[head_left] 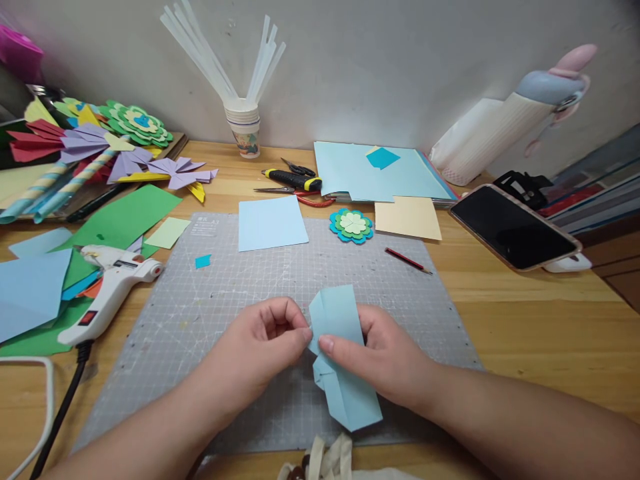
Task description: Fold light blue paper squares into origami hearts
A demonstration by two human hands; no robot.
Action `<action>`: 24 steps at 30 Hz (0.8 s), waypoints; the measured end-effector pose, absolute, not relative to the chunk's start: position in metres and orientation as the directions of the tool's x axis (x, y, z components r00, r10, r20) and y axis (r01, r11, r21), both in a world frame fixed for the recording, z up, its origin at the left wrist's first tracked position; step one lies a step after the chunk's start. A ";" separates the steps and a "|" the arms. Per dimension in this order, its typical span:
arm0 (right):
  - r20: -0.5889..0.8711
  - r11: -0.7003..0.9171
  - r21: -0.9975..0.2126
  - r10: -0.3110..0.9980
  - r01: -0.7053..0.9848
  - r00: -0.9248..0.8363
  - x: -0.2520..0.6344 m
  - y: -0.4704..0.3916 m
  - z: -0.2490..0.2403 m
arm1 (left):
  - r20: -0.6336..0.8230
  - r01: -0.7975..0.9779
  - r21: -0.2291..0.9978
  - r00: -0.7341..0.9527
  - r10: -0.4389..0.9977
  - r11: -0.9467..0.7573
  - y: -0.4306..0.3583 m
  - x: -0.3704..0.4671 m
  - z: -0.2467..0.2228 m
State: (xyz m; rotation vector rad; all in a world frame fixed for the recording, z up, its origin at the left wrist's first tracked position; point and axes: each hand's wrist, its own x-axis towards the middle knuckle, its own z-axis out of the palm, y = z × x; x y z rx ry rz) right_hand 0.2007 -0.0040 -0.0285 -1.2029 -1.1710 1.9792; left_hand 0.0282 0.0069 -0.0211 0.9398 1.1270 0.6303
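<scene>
A light blue folded paper [353, 393] is held up over the grey cutting mat [200, 347]. My right hand [385, 353] grips it from the right, with the thumb on its front face and the fingers behind. At the paper's left edge, my left hand [273, 337] pinches a small corner between thumb and forefinger. Creases and a small folded flap show along that left edge. Beyond the hands lie a pale blue paper square [273, 223], a layered paper flower [351, 225] and a red-and-black pencil [409, 261]. A small blue scrap [203, 261] is on the mat.
On the left lie a white glue gun [113, 287] with its cord, green paper [125, 217] and paper flowers. Behind stand a paper cup [245, 130] of straws, a yellow-black cutter [293, 179] and scissors. A phone [515, 227] and a bottle [500, 133] are at right.
</scene>
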 end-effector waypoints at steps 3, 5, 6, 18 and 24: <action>-0.403 -0.480 -0.876 0.778 -0.043 -0.482 0.202 -0.004 -0.031 | -0.473 0.036 0.872 0.325 0.819 0.489 0.007 0.029 -0.019; -0.393 -0.488 -0.870 0.773 -0.072 -0.499 0.204 -0.004 -0.032 | -0.478 0.035 0.866 0.343 0.808 0.498 0.007 0.029 -0.018; -0.388 -0.491 -0.868 0.770 -0.081 -0.506 0.204 -0.004 -0.033 | -0.480 0.033 0.864 0.352 0.803 0.503 0.007 0.029 -0.018; -0.387 -0.403 -0.914 0.827 0.049 -0.409 0.199 -0.002 -0.028 | -0.441 -0.002 0.879 0.380 0.813 0.477 0.007 0.028 -0.021; -0.404 -0.417 -0.907 0.825 0.059 -0.395 0.199 -0.003 -0.029 | -0.447 0.079 0.890 0.346 0.825 0.450 0.004 0.028 -0.022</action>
